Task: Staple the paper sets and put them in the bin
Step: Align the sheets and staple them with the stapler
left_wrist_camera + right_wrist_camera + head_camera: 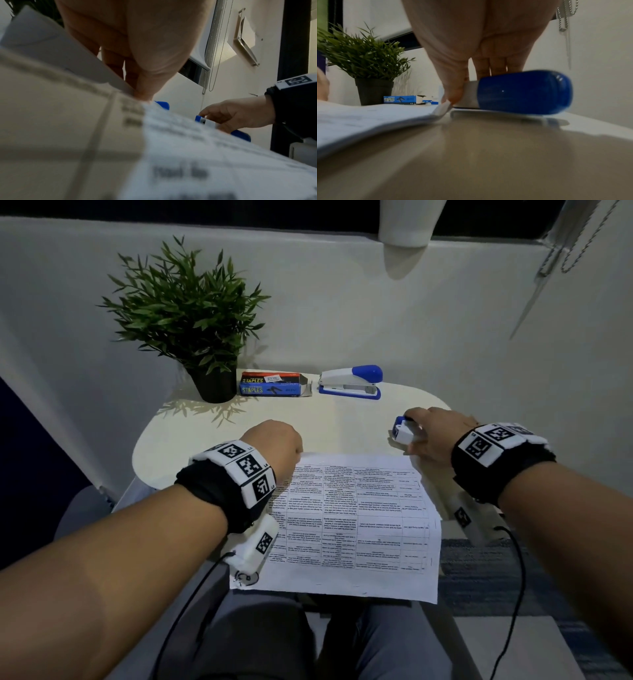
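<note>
A printed paper set (pixel 352 522) lies on the white table (pixel 342 426), its near edge hanging over my lap. My left hand (pixel 274 443) is at the far left corner; the left wrist view shows thumb and fingers (pixel 137 88) pinching that corner of the paper set (pixel 171 148). My right hand (pixel 424 433) grips a small blue and white stapler (pixel 402 431) beside the far right corner. In the right wrist view the thumb (pixel 453 89) sits on the stapler (pixel 522 92), and the paper corner (pixel 441 109) curls up at its front.
A second blue and white stapler (pixel 351 381) and an open staples box (pixel 274 384) lie at the back of the table. A potted plant (pixel 191 313) stands at the back left. A wall rises right behind the table. No bin shows.
</note>
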